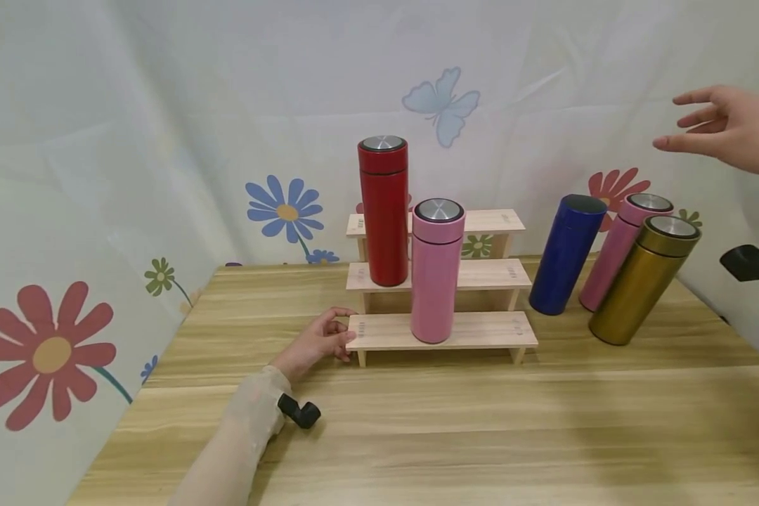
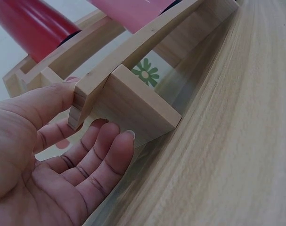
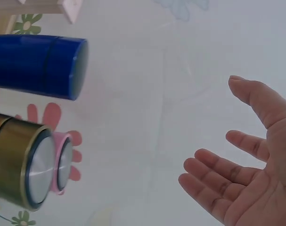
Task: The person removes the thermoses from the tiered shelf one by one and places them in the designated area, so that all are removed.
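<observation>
My left hand (image 1: pixel 319 342) pinches the left end of the bottom step of a three-step wooden display stand (image 1: pixel 487 330). In the left wrist view the thumb presses the step's corner, and the other fingers curl by its leg (image 2: pixel 138 103). A pink thermos (image 1: pixel 435 281) stands upright on the bottom step. On the middle step is a taller red thermos (image 1: pixel 384 218), also upright. My right hand (image 1: pixel 734 130) hangs in the air at upper right, holding nothing, its fingers spread in the right wrist view. Below and left of it are a blue thermos (image 1: pixel 566 256) and a gold thermos (image 1: pixel 641 284).
Behind the gold thermos stands a second pink thermos (image 1: pixel 620 242), partly hidden. All three rest on the wood-grain table (image 1: pixel 449 429) right of the stand. A flower-printed cloth (image 1: pixel 196 91) hangs behind and at the sides.
</observation>
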